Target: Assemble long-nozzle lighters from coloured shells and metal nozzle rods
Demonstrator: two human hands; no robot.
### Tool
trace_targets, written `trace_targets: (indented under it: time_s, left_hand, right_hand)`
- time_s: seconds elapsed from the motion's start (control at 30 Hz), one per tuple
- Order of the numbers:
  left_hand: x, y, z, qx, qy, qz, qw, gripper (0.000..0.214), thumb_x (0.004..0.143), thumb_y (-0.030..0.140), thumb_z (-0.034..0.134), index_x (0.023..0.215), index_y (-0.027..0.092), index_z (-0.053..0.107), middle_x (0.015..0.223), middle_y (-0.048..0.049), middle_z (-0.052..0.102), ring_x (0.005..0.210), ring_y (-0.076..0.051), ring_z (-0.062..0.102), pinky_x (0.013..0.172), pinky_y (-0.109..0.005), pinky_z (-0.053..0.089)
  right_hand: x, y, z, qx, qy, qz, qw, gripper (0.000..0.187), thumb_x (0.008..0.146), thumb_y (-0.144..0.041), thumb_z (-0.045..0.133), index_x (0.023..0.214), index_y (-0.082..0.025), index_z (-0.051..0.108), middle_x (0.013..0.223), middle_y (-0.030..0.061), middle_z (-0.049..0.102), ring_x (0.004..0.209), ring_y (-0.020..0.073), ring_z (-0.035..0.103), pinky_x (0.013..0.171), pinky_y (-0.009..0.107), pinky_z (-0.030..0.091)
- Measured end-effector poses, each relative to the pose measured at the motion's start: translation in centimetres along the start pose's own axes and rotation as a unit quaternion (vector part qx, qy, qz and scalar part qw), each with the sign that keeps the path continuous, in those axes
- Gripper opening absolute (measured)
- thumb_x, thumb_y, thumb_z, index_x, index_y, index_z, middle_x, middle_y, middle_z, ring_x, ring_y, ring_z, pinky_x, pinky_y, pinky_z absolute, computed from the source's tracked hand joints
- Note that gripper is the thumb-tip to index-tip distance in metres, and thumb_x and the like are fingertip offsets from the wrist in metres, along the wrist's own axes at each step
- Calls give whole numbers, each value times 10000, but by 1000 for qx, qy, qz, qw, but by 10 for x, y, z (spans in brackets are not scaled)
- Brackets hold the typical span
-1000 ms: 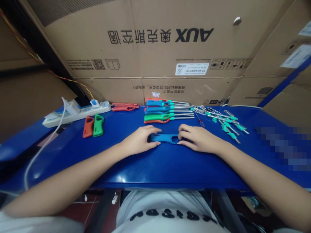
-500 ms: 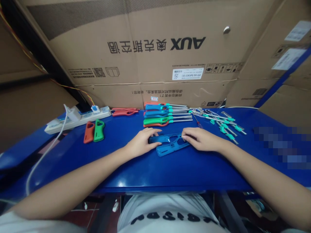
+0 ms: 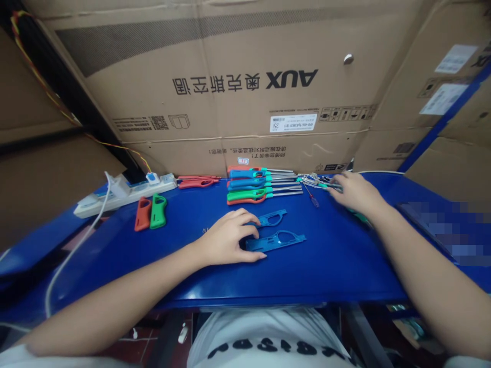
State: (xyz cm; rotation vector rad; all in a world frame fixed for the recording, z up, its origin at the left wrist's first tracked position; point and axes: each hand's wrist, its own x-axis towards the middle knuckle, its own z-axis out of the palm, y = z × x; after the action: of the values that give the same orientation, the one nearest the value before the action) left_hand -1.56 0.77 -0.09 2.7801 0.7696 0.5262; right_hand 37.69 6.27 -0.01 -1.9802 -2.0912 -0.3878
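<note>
Two blue plastic handle halves lie apart on the blue table point(image 3: 314, 271): the nearer half point(image 3: 278, 240) and the farther half point(image 3: 271, 219). My left hand point(image 3: 230, 236) rests over their left ends, fingers curled loosely around the nearer half's end. My right hand point(image 3: 352, 191) reaches to the back right, onto a loose pile of metal rods with teal tips point(image 3: 320, 182); its fingers lie on the pile, and whether they grip one is hidden.
A stack of assembled lighters point(image 3: 253, 184) in blue, green and orange lies at the back centre. Red handles point(image 3: 197, 181), an orange and a green shell point(image 3: 150, 212), and a white power strip point(image 3: 126, 191) sit at the left. Cardboard boxes point(image 3: 245, 87) wall the back.
The blue handle came apart into two halves. My right hand let go and moved back right to the rod pile. My left hand slid nearer with the halves.
</note>
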Motion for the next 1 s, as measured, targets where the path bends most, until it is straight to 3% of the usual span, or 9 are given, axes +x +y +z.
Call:
trace_targets:
  time_s: [0.13,0.27,0.47,0.6,0.7,0.8,1.0]
  left_hand:
    - [0,-1,1,6,-15,6,1000,305,825,498,749,944,222,697,1161,-56,687,1080,-241,604,960,-379,466]
    - [1,-5,-2,19,-13,8,1000,290,820,483,753,907,213,693,1138,-59,693,1057,-246,611,947,-390,472]
    - [-2,-10,-4,-18,-20,-3,1000,257,861,427,723,974,197,718,1180,-74,684,1068,-231,660,951,-353,518]
    - [-3,-13,-3,-40,-23,-27,999,276,882,424,694,1025,192,734,1192,-77,688,1003,-210,698,906,-311,554]
    - [-3,-14,-4,-35,-21,-24,999,286,886,427,687,1035,188,740,1129,-78,705,993,-210,698,899,-306,558]
    - [-2,-17,-6,-24,-24,-19,999,283,878,421,700,1020,180,743,1059,-80,718,975,-217,699,896,-311,556]
    - [-3,-23,-19,6,-41,-35,999,247,856,413,728,916,174,734,1018,-75,726,925,-216,707,864,-307,551]
  right_hand:
    - [6,38,13,0,-61,51,997,124,782,-257,715,857,-158,717,887,173,670,767,293,639,693,407,495]
    - [6,37,13,8,-72,76,994,61,784,-243,692,784,-184,707,877,154,669,771,281,634,664,382,476]
    - [3,25,0,33,-16,116,993,94,785,-283,659,775,-193,682,862,124,698,752,263,629,618,356,432]
    - [0,22,-11,66,46,130,988,149,870,-300,580,840,-178,659,860,173,714,756,281,637,600,359,406]
    - [-1,16,-19,104,93,127,982,166,905,-301,530,900,-176,640,924,186,724,822,296,663,657,371,453]
    - [-4,4,-27,158,123,82,976,167,915,-317,513,942,-197,627,927,133,726,847,278,675,735,375,500]
    - [-17,-43,-33,253,99,-136,953,197,963,-382,507,941,-223,620,892,81,715,804,243,667,745,371,521]
